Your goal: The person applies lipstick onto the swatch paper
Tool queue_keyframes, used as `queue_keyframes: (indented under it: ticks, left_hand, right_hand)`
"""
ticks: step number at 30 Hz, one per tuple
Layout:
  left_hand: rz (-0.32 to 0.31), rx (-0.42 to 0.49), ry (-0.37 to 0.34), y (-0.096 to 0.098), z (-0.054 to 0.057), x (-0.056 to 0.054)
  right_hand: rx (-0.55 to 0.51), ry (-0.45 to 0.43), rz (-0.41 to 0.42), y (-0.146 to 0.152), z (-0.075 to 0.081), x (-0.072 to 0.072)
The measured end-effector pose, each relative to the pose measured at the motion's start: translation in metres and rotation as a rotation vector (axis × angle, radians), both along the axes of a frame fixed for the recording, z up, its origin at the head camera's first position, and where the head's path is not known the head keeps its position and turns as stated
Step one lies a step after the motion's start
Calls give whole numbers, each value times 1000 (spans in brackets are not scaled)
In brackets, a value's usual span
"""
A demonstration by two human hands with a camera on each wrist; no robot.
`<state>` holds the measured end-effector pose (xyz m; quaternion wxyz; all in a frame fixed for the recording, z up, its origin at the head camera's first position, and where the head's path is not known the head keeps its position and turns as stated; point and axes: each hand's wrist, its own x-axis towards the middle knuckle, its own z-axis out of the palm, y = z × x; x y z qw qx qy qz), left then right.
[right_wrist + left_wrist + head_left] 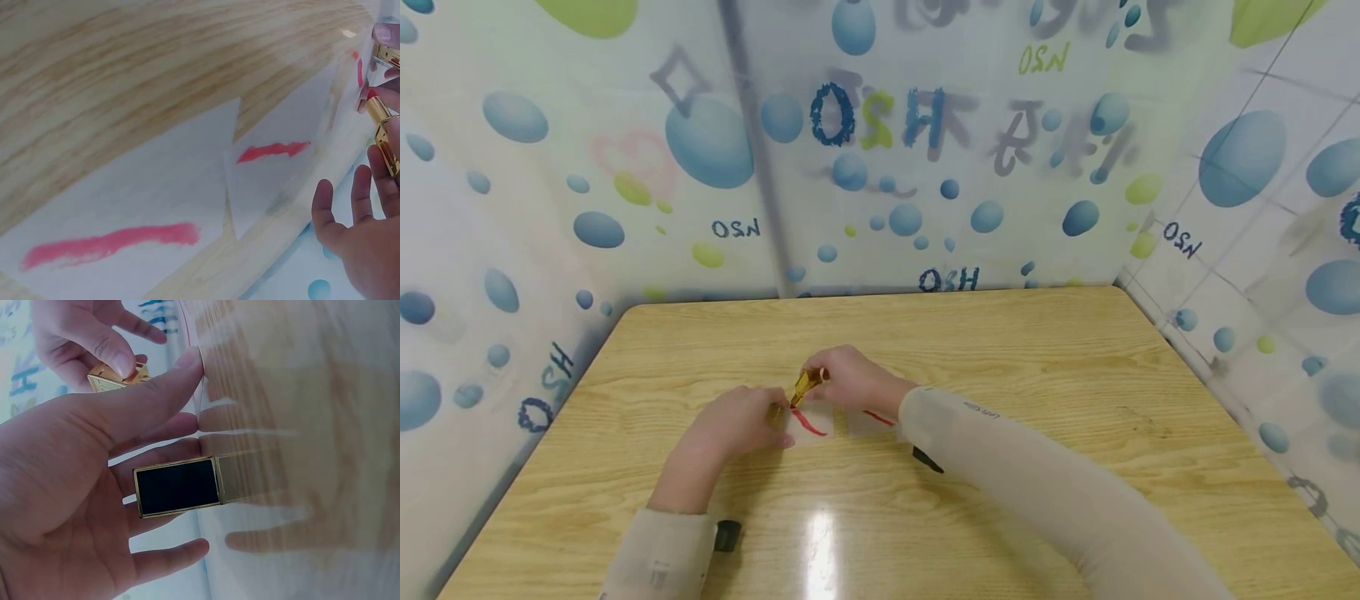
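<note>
My right hand (pixel 850 377) grips a gold lipstick (pixel 807 386); its red tip (pixel 372 93) points down at the upper left end of a red streak on a white paper piece (pixel 822 413). Whether the tip touches the paper cannot be told. My left hand (pixel 739 423) rests at that paper's left edge, with thumb and fingers extended and fingertips at the surface. Beside its palm a black-and-gold rectangular case, apparently the lipstick's cap (pixel 178 487), stands on the table in front of the fingers. Fingers of the right hand (pixel 94 337) show beyond the left thumb.
A second streaked paper (pixel 275 150) lies to the right of the first, and a third paper (pixel 150 194) with a red streak lies farther right, hidden by the sleeve in the head view. The wooden table (pixel 1000 367) meets a patterned curtain (pixel 887 200) behind.
</note>
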<state>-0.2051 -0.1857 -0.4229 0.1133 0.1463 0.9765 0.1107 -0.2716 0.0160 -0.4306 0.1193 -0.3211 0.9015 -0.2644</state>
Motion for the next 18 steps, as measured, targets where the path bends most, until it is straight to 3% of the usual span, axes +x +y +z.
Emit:
queue_keyframes:
  ticks: [18]
  left_hand:
    - [-5, 30, -42, -7, 1, -1]
  right_hand:
    - [-81, -45, -56, 24, 18, 4]
